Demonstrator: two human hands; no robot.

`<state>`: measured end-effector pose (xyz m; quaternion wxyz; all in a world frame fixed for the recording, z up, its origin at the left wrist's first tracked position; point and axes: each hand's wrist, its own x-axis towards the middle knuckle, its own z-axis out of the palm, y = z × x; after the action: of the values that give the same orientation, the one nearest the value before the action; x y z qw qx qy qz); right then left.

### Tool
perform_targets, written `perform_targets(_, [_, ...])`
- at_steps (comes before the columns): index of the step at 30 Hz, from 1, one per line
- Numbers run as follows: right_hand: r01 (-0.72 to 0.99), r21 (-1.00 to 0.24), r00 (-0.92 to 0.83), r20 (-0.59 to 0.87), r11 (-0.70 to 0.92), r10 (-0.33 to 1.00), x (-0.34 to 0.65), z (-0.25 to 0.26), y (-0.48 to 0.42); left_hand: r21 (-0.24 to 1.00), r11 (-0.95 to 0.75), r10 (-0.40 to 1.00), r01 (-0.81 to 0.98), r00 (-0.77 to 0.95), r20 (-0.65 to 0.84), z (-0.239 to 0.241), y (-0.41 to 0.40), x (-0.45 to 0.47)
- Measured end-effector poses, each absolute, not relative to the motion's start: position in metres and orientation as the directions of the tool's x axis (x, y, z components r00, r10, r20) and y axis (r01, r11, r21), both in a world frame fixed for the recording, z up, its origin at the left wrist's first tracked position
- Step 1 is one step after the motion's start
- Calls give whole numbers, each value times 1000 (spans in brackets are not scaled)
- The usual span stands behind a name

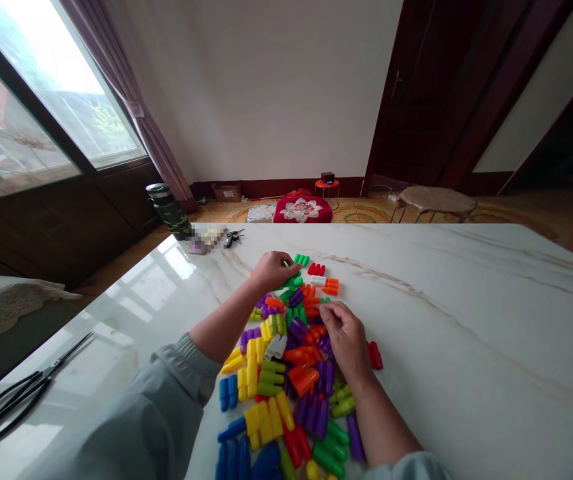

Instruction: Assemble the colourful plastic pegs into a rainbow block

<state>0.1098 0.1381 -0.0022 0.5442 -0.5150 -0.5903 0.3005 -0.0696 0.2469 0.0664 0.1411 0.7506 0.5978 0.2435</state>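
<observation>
A long pile of glossy plastic toy building pieces, shaped like joined rounded tubes, runs down the table. My left hand (272, 269) reaches over the far end with its fingers pinched at a green building piece (294, 282). My right hand (345, 332) is at the pile's right side, thumb and forefinger closed beside an orange building piece (312, 305); what they grip is too small to make out. Between and below the hands lie purple pieces (311, 413), yellow pieces (264, 421) and blue pieces (233, 459). A white-and-orange piece (324, 283) and a red piece (316, 269) lie beyond.
Long-handled black scissors (34, 390) lie on the white marble-patterned table (456, 333) at the left. A camouflage flask (169, 212) and small pliers (233, 238) are at the far left edge. A round stool (436, 200) stands behind the table.
</observation>
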Motion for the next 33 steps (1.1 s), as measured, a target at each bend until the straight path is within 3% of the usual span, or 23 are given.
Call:
perform_targets(5, [263,-922,111,322,285,940,110,0,138,847,-197,978,493,161,134,78,206,-57])
perform_targets(9, [257,-925,114,317,281,941,110,1,138,932,-201,978,301,108,176,82,179,-63])
perform_targets(13, [276,-922,125,316,273,941,109,1,138,867,-213,974,451,165,154,78,147,-85])
perform_targets(16, [299,-915,130,320,271,938,109,2,138,671,-327,934,665,336,122,63,124,-92])
perform_targets(19, [311,-910,131,327,275,936,109,2,138,538,-400,912,742,379,156,44,115,-85])
perform_targets(26, [309,-915,137,312,259,940,110,3,138,665,-457,889,590,289,354,50,116,-82])
perform_targets(29, [308,-917,143,309,254,940,109,4,139,692,-371,927,620,201,317,60,91,-97])
perform_targets(33, [317,-916,158,307,246,938,109,3,141,619,-206,966,758,55,254,43,29,-120])
